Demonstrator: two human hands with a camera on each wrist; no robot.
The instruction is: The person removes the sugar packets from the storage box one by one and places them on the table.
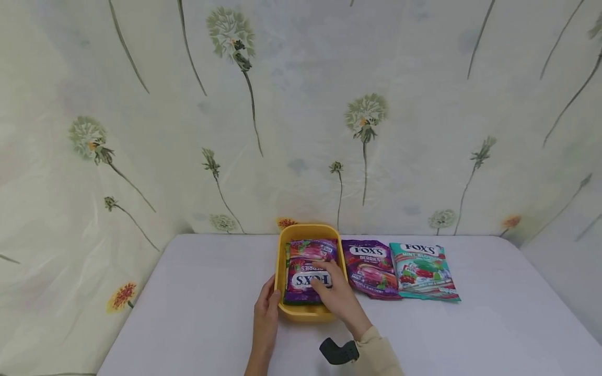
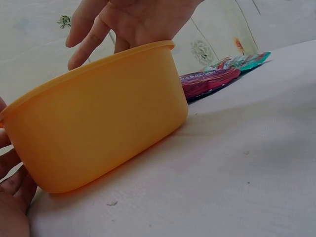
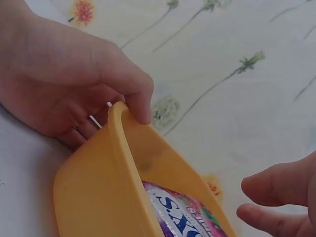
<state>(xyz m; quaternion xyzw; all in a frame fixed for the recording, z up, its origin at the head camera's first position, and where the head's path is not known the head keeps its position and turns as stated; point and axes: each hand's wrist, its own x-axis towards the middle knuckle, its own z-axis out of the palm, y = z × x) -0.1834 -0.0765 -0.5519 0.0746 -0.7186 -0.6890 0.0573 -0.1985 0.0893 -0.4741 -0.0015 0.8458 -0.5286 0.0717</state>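
Note:
A yellow plastic tub (image 1: 308, 314) stands on the white-covered table. My left hand (image 1: 266, 316) grips its left side; in the right wrist view the thumb (image 3: 142, 101) hooks over the rim while the other fingers lie along the outer wall. Inside the tub lie purple FOX'S Berries candy bags (image 1: 298, 293), the top one with its lettering upside down to me. Over these bags reaches my right hand (image 1: 339, 297), its thumb and fingers apart with nothing between them. From the left wrist side, that hand (image 2: 143, 19) shows above the tub's rim.
Right of the tub lie another purple FOX'S Berries bag (image 1: 369, 269) and a teal FOX'S mint bag (image 1: 423, 271), side by side. A dandelion-print curtain (image 1: 291, 104) hangs behind the table (image 1: 202, 313). A dark strap piece (image 1: 338, 352) sits by my right sleeve.

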